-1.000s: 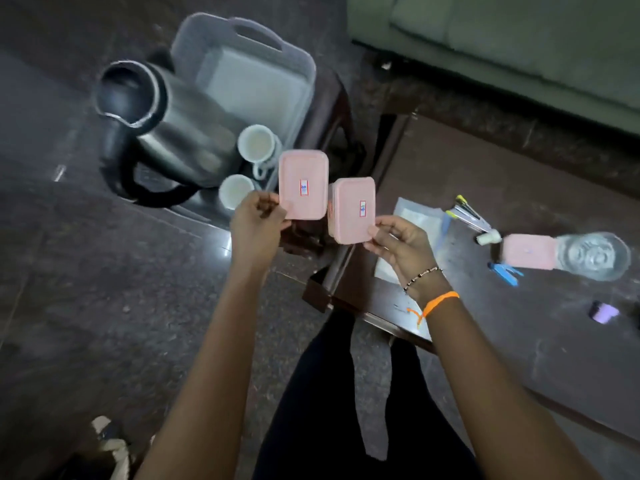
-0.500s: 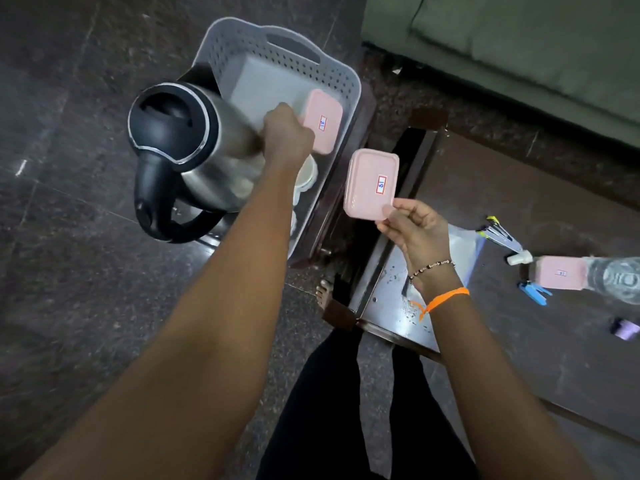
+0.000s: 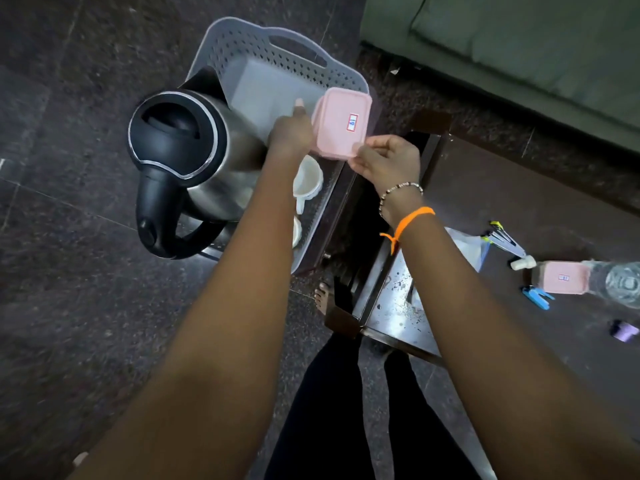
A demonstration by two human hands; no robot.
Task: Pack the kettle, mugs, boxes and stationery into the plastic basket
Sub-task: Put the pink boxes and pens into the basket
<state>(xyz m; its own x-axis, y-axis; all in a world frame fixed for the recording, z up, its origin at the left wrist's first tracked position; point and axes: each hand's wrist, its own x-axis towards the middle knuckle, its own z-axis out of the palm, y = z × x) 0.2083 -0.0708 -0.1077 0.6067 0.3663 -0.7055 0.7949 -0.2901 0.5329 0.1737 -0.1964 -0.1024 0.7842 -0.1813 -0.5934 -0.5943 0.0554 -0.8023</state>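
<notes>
- The right hand pinches the near corner of a pink box, holding it tilted over the right rim of the plastic basket.
- The left hand reaches into the basket just left of the box, one finger out; whether it holds anything I cannot tell.
- The box's long axis runs away from the person, so the right hand is nearer to lower it onto the basket's bare far floor.
- The kettle and mugs fill the basket's near end; another pink box lies on the desk, well right of the basket.

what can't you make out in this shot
All head view:
- Left hand: its grip is hidden behind the pink box in the right hand.
- Lower mug: mostly behind the left forearm.
- Box label: too small to read.
- Clear bottle: cut by the right edge.
</notes>
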